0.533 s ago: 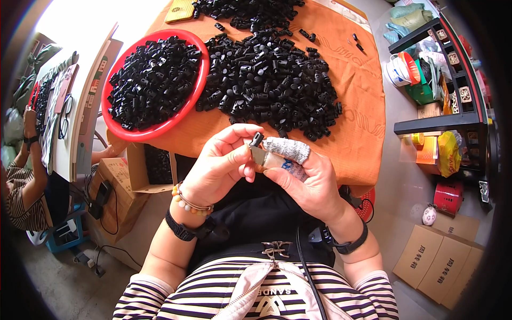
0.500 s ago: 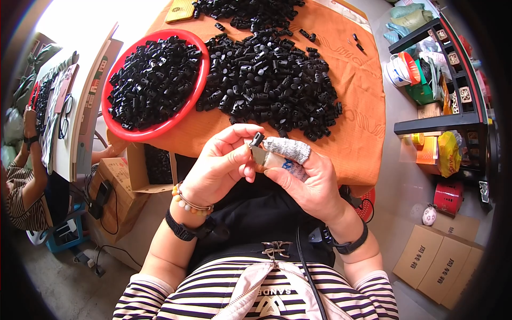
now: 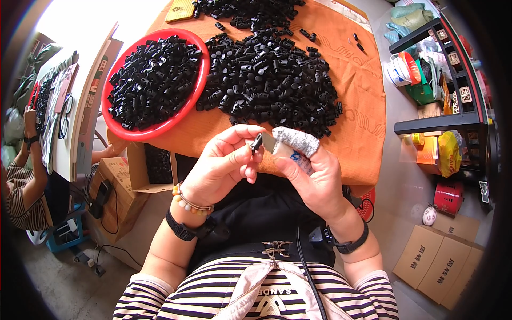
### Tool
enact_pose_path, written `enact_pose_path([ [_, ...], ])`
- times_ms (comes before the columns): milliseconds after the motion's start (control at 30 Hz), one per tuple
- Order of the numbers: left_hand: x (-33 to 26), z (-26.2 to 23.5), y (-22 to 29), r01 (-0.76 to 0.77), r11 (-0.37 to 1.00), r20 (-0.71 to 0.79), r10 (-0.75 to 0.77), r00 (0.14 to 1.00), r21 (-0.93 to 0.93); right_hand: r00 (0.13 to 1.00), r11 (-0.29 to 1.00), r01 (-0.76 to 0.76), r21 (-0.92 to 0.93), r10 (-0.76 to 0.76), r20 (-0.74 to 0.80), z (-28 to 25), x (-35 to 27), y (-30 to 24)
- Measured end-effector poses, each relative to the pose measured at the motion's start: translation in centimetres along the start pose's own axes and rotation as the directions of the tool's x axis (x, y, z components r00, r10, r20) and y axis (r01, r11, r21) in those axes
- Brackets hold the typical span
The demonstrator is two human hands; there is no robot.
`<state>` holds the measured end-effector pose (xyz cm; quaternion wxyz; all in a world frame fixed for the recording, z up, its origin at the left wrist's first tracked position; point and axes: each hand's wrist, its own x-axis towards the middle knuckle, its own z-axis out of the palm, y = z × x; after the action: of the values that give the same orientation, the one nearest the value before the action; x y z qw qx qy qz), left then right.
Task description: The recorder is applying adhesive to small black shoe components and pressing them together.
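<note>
My left hand (image 3: pixel 229 153) pinches a small black plastic cord lock (image 3: pixel 257 142) between thumb and fingertips, with the part's slot-like hole showing. My right hand (image 3: pixel 314 176) is closed round a short flat blade (image 3: pixel 268 142) with a whitish wrapped handle marked in blue. A grey knitted sleeve (image 3: pixel 298 140) covers its index finger. The blade's end is right beside the cord lock; whether they touch I cannot tell. Beyond my hands lies a large heap of similar black pieces (image 3: pixel 272 80). More of them fill a red round basin (image 3: pixel 205 80) on the left.
An orange cloth (image 3: pixel 357 117) covers the table, with a yellow pad (image 3: pixel 180 10) at its far edge. Left of my lap stand an open carton (image 3: pixel 136 165) and a cardboard box (image 3: pixel 114 186). A black shelf (image 3: pixel 437 125) and flattened cartons (image 3: pixel 437 261) are at the right.
My right hand has shifted slightly right, drawing the blade back from the cord lock. The cord lock has tilted a little in my left hand, which stays in place.
</note>
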<state>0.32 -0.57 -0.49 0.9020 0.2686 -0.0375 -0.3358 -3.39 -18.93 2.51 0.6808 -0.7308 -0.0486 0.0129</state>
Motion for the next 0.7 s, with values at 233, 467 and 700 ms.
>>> enact_pose_path([
  [233,0.1,0.2,0.0,0.007,1.000,0.006,-0.008,1.000,0.021,0.994,0.991,0.100,0.087,-0.097,-0.042,0.6,1.4,-0.2],
  [467,0.2,0.5,0.1,0.001,0.996,-0.005,-0.001,1.000,0.094,0.997,0.976,0.007,0.216,0.009,-0.073,0.6,2.3,0.2],
  [700,0.3,-0.4,5.3,-0.304,0.933,-0.340,0.355,0.871,0.195,0.984,0.986,-0.029,0.166,0.057,-0.168,-2.1,1.9,1.0],
])
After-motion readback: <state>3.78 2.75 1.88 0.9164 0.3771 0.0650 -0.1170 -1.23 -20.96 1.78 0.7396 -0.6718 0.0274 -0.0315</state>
